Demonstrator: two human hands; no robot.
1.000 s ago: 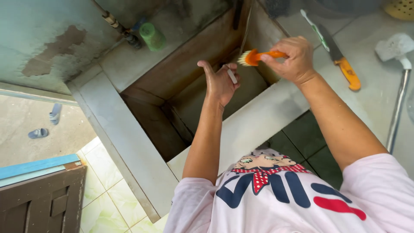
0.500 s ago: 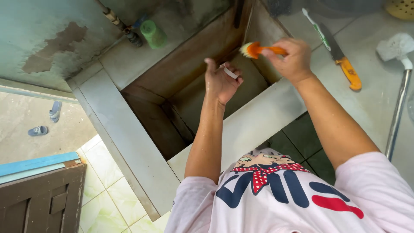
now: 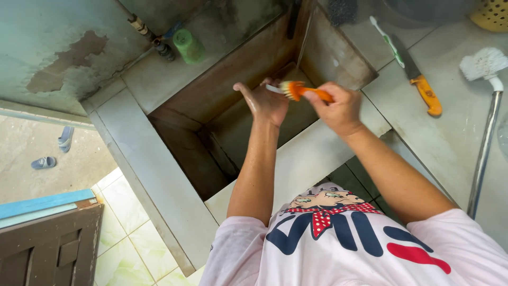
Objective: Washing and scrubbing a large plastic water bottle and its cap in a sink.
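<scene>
Holding an orange brush (image 3: 302, 91) over the deep sink (image 3: 222, 106), right hand (image 3: 336, 108) clenched in a firm grip on the handle. Pressing bristles against a small pale item (image 3: 274, 89) grasped in the left hand (image 3: 264, 103). Lying on the surface (image 3: 455, 143) nearby: an orange-handled knife (image 3: 420, 85) and a toothbrush (image 3: 386, 39).

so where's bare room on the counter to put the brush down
Bare ledge lies in front of the sink, between its near rim and the person's shirt. Another strip runs left of the sink, below the green cup. Right is crowded: knife, toothbrush, long-handled brush.
</scene>
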